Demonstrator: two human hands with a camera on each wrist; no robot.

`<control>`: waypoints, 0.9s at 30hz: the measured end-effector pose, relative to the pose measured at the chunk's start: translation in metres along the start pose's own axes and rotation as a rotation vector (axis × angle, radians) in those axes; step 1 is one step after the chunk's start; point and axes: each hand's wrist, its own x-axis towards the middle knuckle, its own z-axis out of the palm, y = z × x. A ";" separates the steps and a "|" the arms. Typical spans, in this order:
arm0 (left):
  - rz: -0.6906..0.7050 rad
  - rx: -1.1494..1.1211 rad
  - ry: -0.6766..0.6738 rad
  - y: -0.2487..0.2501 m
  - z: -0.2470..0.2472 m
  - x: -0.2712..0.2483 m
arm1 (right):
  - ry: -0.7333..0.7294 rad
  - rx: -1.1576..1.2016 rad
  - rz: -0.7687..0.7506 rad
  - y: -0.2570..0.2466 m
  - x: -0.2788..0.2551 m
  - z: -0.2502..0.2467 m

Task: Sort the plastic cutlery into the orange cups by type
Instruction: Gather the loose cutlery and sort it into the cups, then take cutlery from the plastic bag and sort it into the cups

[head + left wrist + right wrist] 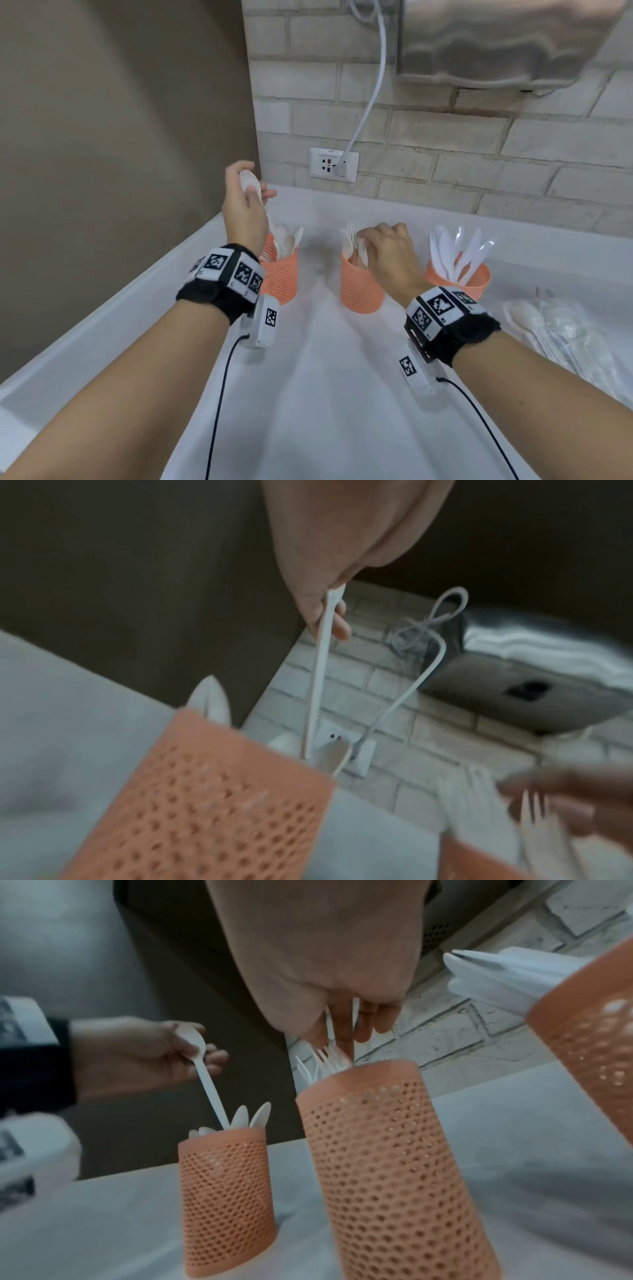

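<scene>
Left hand (244,209) pinches a light, stiff spoon (205,1069) by its bowl; right hand (390,250) grips forks (325,1058) over the middle cup (361,284)

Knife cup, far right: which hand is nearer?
Right. The right hand is over the middle cup, beside the knife cup; the left hand is above the far-left cup.

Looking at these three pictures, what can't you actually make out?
- Head view: right hand covers the top of the middle orange mesh cup; its grip on the white plastic forks is hidden.
- Head view: the clear-wrapped white cutlery pile is blurred and cut off by the right edge.
- Left wrist view: motion blur smears everything.
</scene>
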 end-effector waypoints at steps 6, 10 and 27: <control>-0.054 0.311 -0.134 -0.034 0.009 -0.008 | 0.053 0.048 -0.007 -0.008 -0.008 -0.015; -0.126 0.377 -0.104 -0.031 0.012 -0.009 | 0.113 0.115 -0.001 -0.005 -0.020 -0.041; -0.235 0.163 -1.238 0.030 0.139 -0.202 | -0.238 0.043 1.187 0.171 -0.152 -0.124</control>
